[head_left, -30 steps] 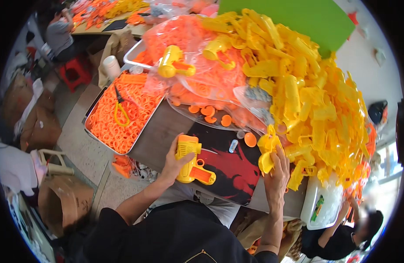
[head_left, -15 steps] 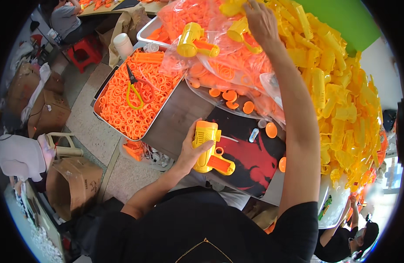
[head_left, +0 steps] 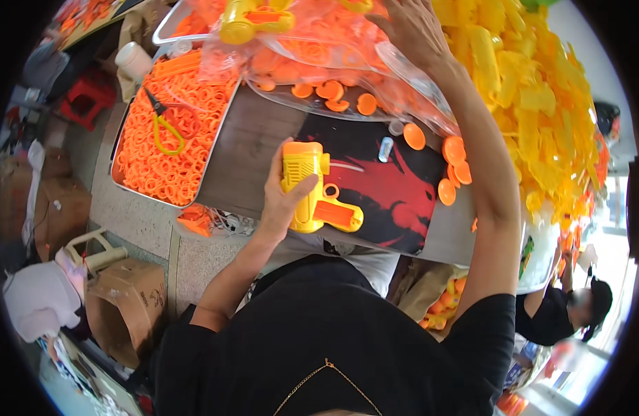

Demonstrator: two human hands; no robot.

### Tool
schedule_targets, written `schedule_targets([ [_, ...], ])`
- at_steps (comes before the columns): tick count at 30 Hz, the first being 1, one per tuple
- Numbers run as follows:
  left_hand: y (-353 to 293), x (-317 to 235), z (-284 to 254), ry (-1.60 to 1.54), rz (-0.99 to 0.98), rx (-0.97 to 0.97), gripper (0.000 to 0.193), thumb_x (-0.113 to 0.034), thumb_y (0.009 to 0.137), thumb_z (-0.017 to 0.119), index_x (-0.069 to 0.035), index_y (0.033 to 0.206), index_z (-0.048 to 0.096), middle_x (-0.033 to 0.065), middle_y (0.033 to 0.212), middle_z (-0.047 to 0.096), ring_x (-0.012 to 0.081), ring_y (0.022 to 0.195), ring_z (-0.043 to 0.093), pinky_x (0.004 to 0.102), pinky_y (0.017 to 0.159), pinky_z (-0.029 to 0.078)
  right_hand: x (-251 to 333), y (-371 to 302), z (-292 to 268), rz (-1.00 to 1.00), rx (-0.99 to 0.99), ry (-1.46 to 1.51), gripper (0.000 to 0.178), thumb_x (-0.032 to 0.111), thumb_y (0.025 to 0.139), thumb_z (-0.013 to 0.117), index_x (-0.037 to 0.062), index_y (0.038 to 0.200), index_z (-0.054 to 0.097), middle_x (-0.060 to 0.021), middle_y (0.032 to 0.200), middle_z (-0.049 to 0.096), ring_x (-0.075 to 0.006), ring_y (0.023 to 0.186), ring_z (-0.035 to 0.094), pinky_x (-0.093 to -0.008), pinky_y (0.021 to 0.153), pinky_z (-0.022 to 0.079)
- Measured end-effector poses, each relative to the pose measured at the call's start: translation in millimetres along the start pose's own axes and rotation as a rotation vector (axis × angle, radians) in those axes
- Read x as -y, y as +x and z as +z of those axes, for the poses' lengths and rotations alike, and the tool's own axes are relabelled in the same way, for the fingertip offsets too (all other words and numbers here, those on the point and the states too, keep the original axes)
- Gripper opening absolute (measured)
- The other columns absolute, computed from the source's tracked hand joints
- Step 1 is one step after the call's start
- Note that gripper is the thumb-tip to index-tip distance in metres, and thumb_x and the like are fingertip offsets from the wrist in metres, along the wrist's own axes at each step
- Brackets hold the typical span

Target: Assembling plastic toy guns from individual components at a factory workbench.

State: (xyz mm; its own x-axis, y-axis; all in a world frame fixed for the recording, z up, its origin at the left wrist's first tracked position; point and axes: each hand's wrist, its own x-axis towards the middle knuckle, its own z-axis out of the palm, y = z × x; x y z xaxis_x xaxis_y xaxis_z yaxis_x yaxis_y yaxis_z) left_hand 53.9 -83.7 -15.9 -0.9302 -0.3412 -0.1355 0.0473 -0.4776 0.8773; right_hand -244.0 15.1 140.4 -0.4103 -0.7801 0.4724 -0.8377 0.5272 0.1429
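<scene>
My left hand (head_left: pixel 283 191) is closed around a yellow toy gun (head_left: pixel 303 173), its thumb lying across the side. The toy has a vented barrel, a ring-shaped trigger and an orange panel in its handle. It is held above the dark mat with a red print (head_left: pixel 396 201). My right arm stretches far forward, and my right hand (head_left: pixel 413 35) is at the top edge with its fingers apart and nothing visible in them. Beside it lies a yellow piece (head_left: pixel 357 5), partly cut off. Another yellow toy gun (head_left: pixel 240 24) rests on the clear plastic bags of orange parts (head_left: pixel 312 52).
A tray of orange rings (head_left: pixel 160 156) at left holds scissors (head_left: pixel 168 135). Loose orange caps (head_left: pixel 414 136) and a small silvery-blue piece (head_left: pixel 385 149) lie on the table. Yellow shells (head_left: pixel 534 118) are heaped at right. Co-workers and cardboard boxes (head_left: pixel 125 305) are around.
The whole view has shifted, with the table's things now further up and left. My right hand's fingers have spread near the yellow pieces. The toy gun stays in my left hand.
</scene>
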Motion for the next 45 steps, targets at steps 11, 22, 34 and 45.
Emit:
schedule_targets([
  [11, -2, 6, 5, 0.045, 0.014, -0.063, 0.072, -0.01, 0.09, 0.07, -0.008, 0.152, 0.034, 0.0109, 0.13, 0.058, 0.0175, 0.11, 0.061, 0.0323, 0.094, 0.052, 3, -257, -35, 0.812, -0.091, 0.65, 0.022, 0.017, 0.096, 0.066, -0.0001, 0.108, 0.071, -0.0005, 0.083, 0.069, -0.0065, 0.071, 0.057, -0.0243, 0.068, 0.048],
  [22, 1, 9, 1, 0.084, 0.004, -0.072, 0.06, -0.018, 0.093, 0.07, -0.004, 0.144, 0.042, 0.0105, 0.125, 0.058, 0.019, 0.107, 0.063, 0.0332, 0.091, 0.054, 71, -358, -34, 1.233, -0.243, 0.36, 0.026, 0.012, 0.091, 0.068, 0.0027, 0.115, 0.065, -0.0172, 0.109, 0.066, -0.0301, 0.094, 0.064, -0.0383, 0.082, 0.051],
  [34, 3, 11, 2, 0.151, 0.005, -0.114, 0.058, -0.022, 0.095, 0.066, -0.006, 0.144, 0.04, 0.0148, 0.123, 0.061, 0.0237, 0.107, 0.066, 0.04, 0.09, 0.059, -19, -432, -36, 1.283, -0.17, -0.331, 0.067, 0.025, 0.083, 0.075, 0.0076, 0.143, 0.048, -0.0164, 0.142, 0.052, -0.0376, 0.132, 0.045, -0.0493, 0.11, 0.035],
  [45, 2, 9, 0, 0.126, -0.03, -0.098, 0.061, -0.024, 0.094, 0.068, -0.006, 0.145, 0.039, 0.014, 0.127, 0.059, 0.023, 0.109, 0.065, 0.0394, 0.09, 0.058, -2, -437, -55, 1.238, -0.399, -0.013, 0.066, 0.017, 0.081, 0.078, 0.0065, 0.14, 0.052, -0.0168, 0.138, 0.052, -0.036, 0.131, 0.044, -0.0446, 0.112, 0.037],
])
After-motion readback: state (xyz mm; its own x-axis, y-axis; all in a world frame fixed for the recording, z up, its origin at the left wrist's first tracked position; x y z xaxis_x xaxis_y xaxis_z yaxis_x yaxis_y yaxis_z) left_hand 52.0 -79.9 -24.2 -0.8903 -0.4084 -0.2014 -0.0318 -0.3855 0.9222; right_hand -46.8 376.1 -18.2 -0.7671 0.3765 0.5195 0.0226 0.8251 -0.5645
